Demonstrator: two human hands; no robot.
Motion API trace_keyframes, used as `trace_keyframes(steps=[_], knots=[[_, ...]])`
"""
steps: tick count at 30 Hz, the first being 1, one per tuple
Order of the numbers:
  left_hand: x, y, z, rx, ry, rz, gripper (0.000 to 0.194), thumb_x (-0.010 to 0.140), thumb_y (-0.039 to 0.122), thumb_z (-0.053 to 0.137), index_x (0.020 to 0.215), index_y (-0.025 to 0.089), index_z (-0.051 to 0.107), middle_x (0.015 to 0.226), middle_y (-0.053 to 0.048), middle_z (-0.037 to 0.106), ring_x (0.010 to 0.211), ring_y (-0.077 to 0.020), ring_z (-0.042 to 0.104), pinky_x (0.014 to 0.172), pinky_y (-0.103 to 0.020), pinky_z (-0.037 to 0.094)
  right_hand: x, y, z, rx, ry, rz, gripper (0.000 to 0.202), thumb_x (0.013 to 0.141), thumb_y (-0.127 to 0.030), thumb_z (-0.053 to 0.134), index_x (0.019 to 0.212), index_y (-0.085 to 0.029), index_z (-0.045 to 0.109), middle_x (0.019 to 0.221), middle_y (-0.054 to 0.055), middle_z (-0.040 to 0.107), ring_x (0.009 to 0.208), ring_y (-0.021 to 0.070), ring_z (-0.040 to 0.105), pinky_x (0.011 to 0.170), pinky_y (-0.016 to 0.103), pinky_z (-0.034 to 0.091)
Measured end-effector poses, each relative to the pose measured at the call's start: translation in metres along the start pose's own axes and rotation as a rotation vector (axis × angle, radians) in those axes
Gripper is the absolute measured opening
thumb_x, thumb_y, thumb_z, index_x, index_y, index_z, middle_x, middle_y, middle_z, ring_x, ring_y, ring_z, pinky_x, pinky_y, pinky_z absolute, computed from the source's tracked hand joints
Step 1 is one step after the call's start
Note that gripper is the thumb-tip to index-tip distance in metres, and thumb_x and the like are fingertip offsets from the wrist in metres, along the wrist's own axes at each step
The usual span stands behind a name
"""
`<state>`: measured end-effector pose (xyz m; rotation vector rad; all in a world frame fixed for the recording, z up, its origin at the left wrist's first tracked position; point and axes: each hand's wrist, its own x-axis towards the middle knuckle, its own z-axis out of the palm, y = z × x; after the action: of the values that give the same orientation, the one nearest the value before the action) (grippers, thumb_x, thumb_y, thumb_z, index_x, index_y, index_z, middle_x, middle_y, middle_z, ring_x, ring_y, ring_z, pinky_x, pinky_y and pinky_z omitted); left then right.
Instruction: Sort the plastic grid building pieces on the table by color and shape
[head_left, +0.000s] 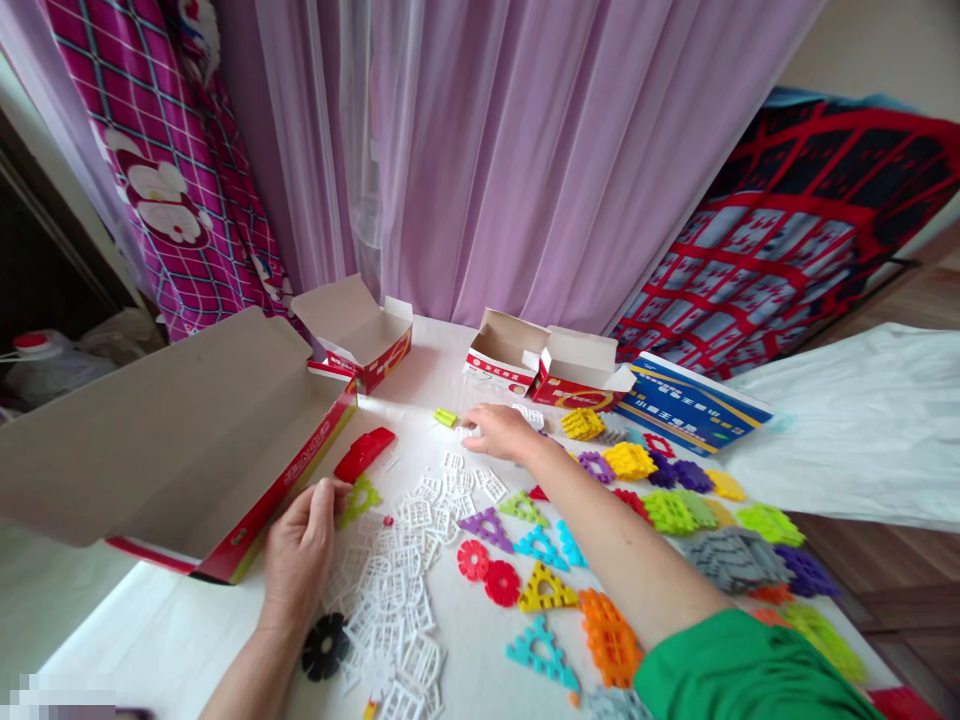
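My left hand (301,545) is closed beside the large open carton, its fingertips at the edge of a yellow-green triangular building piece (362,498). A red plastic piece (364,455) lies just beyond. Stretched further across the table, my right hand (499,432) has its fingers bent together and pointing down; what is between them is hidden. Close to its fingertips lies a small lime-green piece (445,417). Between my hands spreads a loose heap of white lattice window pieces (397,580). A black flower-shaped disc (325,645) lies below my left hand.
The large carton (247,530) stands at left. Smaller open boxes (386,350), (499,375), (581,385) line the back, with a blue box (686,405) at right. Coloured pieces, including red discs (502,583), an orange stack (609,640) and grey stacks (735,560), cover the right side.
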<state>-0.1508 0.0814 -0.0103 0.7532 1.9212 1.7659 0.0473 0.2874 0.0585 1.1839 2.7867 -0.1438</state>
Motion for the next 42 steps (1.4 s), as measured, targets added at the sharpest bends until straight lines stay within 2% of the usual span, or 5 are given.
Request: trace_keyframes(steps=[5,9,21,34,42], knots=[[0.000,0.000,0.000,0.015,-0.003,-0.005,0.048,0.072,0.064,0.059,0.074,0.018,0.070,0.071,-0.004,0.068,0.067,-0.0172,0.061,0.062,-0.025,0.049,-0.003,0.060,-0.008,-0.058,0.105,0.183,0.032,0.083,-0.041,0.061,0.110,-0.026,0.069,0.116,0.004,0.068,0.105,0.0219,0.062,0.081,0.028,0.046],[0.000,0.001,-0.001,0.038,0.002,0.006,0.049,0.072,0.065,0.058,0.073,0.018,0.069,0.071,-0.004,0.069,0.066,-0.0176,0.062,0.061,-0.026,0.050,0.006,0.077,-0.009,-0.094,0.109,0.206,0.031,0.083,-0.041,0.064,0.109,-0.026,0.070,0.123,0.005,0.063,0.113,0.0230,0.058,0.089,0.030,0.045],[-0.002,0.005,-0.001,0.057,0.004,0.004,0.047,0.072,0.064,0.058,0.072,0.018,0.069,0.071,-0.004,0.069,0.065,-0.0176,0.063,0.060,-0.026,0.051,0.026,0.063,-0.008,-0.163,-0.013,0.205,0.032,0.082,-0.041,0.059,0.109,-0.027,0.070,0.118,0.005,0.069,0.110,0.0255,0.060,0.092,0.035,0.043],[0.000,0.000,-0.002,0.040,0.005,-0.012,0.049,0.072,0.065,0.059,0.074,0.017,0.070,0.073,-0.004,0.069,0.068,-0.0171,0.061,0.063,-0.026,0.049,0.020,0.047,-0.012,-0.080,0.018,0.296,0.043,0.086,-0.043,0.047,0.124,-0.032,0.064,0.115,0.003,0.071,0.108,0.0257,0.062,0.086,0.036,0.045],[-0.001,0.003,-0.001,0.012,0.003,0.002,0.049,0.072,0.066,0.059,0.072,0.018,0.070,0.070,-0.004,0.068,0.066,-0.0169,0.061,0.060,-0.025,0.049,0.007,0.028,-0.013,-0.106,-0.099,0.090,0.040,0.086,-0.048,0.052,0.119,-0.032,0.067,0.111,0.003,0.072,0.102,0.0247,0.064,0.080,0.033,0.046]])
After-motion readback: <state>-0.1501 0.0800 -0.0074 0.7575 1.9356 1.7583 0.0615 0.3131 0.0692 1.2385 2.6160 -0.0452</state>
